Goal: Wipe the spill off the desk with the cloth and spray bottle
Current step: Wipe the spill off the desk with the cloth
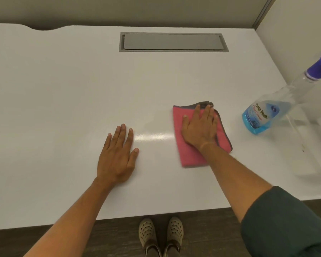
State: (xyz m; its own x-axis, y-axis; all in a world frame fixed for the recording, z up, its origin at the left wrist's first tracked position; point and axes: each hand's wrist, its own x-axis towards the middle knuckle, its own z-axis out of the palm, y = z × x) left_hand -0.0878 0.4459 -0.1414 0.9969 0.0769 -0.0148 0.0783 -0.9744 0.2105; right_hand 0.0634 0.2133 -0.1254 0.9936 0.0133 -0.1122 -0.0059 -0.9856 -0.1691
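Pink cloth [193, 153] lies flat under the right hand [199, 127]. The hand presses down on it with its fingers spread apart, not gripping. The cloth has a grey edge that peeks out past the fingertips. The left hand [117, 158] lies flat on the white worktop [63, 89] too, fingers apart, holding nothing. Between the two hands the worktop shines, maybe wet; I cannot tell. To the right of the right hand, near the cloth but not touching it, stands the spray bottle [263, 114]. It has blue liquid at the bottom and a purple top. Far past both hands, a grey lid [172, 41] sits sunk into the worktop.
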